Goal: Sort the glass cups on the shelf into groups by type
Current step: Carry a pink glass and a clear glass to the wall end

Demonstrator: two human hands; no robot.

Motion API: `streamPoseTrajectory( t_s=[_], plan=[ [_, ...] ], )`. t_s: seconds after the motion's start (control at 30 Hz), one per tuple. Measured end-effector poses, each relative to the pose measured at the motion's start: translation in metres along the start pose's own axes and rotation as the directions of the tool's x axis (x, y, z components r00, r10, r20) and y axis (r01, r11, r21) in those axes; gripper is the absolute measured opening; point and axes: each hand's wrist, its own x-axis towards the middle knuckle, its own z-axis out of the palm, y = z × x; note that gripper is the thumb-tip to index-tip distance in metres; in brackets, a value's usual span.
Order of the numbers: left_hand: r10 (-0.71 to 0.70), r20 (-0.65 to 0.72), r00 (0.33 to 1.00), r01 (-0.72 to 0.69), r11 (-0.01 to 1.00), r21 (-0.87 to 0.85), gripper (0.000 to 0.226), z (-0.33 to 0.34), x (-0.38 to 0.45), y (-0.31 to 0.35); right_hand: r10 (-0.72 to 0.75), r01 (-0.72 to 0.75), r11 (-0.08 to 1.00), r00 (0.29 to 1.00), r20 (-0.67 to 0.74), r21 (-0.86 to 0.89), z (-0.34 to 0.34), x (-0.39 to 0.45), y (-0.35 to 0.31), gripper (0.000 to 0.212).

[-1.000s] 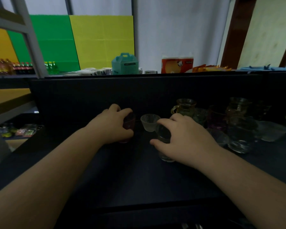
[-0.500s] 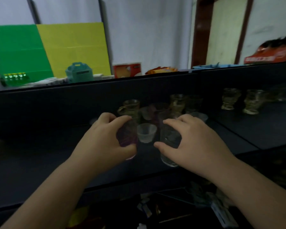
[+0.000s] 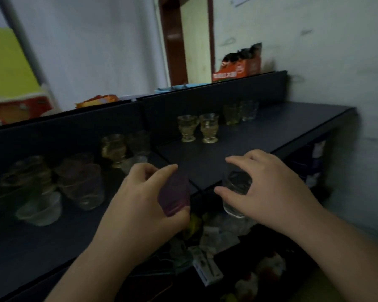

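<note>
Two amber footed cups stand sharp at the back of the dark shelf; left of them, the crowded glasses blur together, uncountable. In front of the shelf's edge, the left hand grips one purple cup, the right hand one clear cup, both partly hidden by fingers.

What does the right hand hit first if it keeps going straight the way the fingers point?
Nothing close: the right hand, holding the clear glass, points over bare shelf. First in line are probably the two amber footed cups at the back, though depth is unclear.
</note>
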Motion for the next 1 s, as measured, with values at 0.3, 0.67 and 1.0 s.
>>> streamPoseTrajectory(
  t_s=[0.3, 0.67, 1.0],
  plan=[
    [0.137, 0.031, 0.99, -0.131, 0.982, -0.136, 0.085, 0.101, 0.102, 0.082, 0.155, -0.165, 0.981, 0.984, -0.091, -0.104, -0.03, 0.003, 0.125, 0.074],
    [0.198, 0.032, 0.98, -0.184, 0.951, -0.25, 0.084, 0.21, 0.266, 0.182, 0.24, -0.267, 0.951, 0.956, -0.169, -0.158, -0.053, 0.08, 0.278, 0.08],
    [0.193, 0.029, 0.981, -0.186, 0.971, -0.15, 0.083, 0.271, 0.352, 0.219, 0.248, -0.267, 0.962, 0.945, -0.215, -0.064, -0.046, 0.163, 0.389, 0.072]
  ],
)
